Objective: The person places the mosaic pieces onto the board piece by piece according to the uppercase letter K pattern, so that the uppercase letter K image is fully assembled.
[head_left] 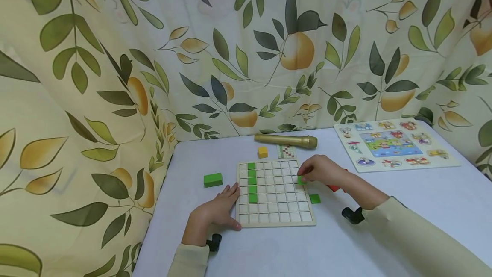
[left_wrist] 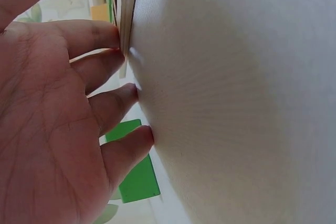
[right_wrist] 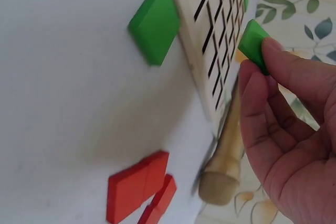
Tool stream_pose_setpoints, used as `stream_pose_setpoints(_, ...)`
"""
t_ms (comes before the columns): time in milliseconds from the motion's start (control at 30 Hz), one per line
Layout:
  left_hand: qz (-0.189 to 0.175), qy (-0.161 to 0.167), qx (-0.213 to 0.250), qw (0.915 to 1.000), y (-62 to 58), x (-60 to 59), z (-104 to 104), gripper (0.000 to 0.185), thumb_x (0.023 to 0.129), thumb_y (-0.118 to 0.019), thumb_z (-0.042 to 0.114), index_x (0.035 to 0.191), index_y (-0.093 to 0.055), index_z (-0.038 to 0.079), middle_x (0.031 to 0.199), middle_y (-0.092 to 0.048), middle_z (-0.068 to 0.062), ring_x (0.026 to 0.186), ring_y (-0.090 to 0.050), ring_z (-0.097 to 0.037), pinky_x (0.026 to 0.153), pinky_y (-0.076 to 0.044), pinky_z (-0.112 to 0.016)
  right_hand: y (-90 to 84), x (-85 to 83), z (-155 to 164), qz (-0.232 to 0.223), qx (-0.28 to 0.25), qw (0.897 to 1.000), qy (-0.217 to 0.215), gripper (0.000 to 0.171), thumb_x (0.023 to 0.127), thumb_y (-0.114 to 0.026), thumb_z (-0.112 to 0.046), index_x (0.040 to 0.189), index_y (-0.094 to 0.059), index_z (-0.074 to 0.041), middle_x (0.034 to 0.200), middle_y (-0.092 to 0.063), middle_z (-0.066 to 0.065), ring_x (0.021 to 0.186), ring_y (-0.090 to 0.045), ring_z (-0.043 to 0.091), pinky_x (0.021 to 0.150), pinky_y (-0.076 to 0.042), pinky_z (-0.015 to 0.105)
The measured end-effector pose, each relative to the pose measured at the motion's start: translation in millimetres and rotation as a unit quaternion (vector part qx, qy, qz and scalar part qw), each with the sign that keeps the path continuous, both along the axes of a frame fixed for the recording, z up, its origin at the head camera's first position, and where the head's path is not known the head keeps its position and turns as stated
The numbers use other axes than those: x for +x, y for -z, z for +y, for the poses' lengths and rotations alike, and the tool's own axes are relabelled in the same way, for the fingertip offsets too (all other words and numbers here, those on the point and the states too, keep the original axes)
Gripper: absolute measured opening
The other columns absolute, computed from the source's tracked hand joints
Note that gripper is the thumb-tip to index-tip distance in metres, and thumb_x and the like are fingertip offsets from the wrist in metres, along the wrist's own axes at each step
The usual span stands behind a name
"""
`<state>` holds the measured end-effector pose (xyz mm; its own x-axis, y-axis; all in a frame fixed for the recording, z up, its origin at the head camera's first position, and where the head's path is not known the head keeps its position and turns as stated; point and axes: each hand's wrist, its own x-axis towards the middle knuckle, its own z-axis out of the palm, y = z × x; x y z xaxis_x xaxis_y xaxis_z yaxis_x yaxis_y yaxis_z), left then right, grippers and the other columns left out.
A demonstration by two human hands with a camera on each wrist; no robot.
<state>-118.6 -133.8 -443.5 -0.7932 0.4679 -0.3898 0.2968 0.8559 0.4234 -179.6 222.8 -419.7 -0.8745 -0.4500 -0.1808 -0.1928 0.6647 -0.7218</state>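
A green tile (right_wrist: 254, 44) is pinched in the right hand (head_left: 322, 170), over the board's (head_left: 273, 193) right edge; the left hand (head_left: 215, 213) lies flat, steadying its left side.

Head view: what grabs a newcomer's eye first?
The wooden grid board at the table's middle, with a column of green tiles near its left edge. The right hand pinches a green block over the board's right side, while the left hand rests flat at its left edge. Behind everything hangs a leaf-and-fruit print curtain.
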Motion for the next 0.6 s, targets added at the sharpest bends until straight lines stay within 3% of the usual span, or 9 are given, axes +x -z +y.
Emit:
stream_pose_setpoints(300,-0.001,-0.002,-0.003,1.0,-1.8,0.1,0.0,0.114,0.071,-0.092,0.036,0.159,-0.026,0.005,0.169,-0.011,-0.005,0.154,-0.006,-0.028,0.121,-0.019,-0.05,-2.5,-2.1,-19.4,0.002,-0.014,1.0,-0.013,0.015,0.088,-0.077,-0.005,0.102,-0.077,-0.002,0.088,-0.072,-0.001,0.08,-0.061,0.015,0.073,-0.055,0.029)
stream_pose_setpoints(600,-0.001,-0.008,0.0,1.0,1.9,-0.1,0.2,0.115,0.07,-0.093,0.034,0.159,-0.027,0.006,0.169,-0.012,-0.004,0.155,-0.006,-0.027,0.121,-0.019,-0.05,1.9,-5.6,-37.7,0.033,-0.005,0.999,-0.04,0.011,0.085,-0.08,-0.007,0.096,-0.079,-0.007,0.086,-0.071,-0.004,0.081,-0.059,0.013,0.075,-0.052,0.032)
